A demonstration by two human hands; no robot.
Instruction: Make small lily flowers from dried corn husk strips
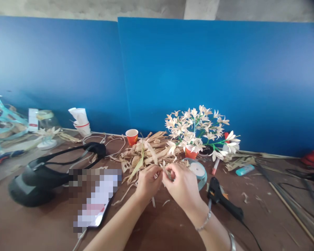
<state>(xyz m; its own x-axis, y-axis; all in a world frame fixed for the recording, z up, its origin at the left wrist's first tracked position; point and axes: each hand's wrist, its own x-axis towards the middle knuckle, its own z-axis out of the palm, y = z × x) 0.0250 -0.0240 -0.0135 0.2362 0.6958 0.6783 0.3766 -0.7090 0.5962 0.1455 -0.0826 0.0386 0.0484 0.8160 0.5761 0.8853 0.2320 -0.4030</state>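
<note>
Close together over the middle of the table, my left hand (149,182) and my right hand (183,186) both pinch a small pale flower (163,165) that looks made of dried husk. My fingers cover most of it, and only a few petal tips show above them. Directly behind my hands lies a heap of dried husk strips (132,157). To the right of the heap, a bunch of cream husk flowers (196,127) on green stems stands in a red paper cup (191,152). A roll of pale ribbon (198,170) lies just beyond my right hand.
On the right are a black glue gun (222,198) with its cord, a turquoise lighter-like object (245,170) and a red-and-white pen (215,166). At left lie a black headset (47,177) and a phone (99,202). Another paper cup (132,137) stands behind, before a blue partition (199,69).
</note>
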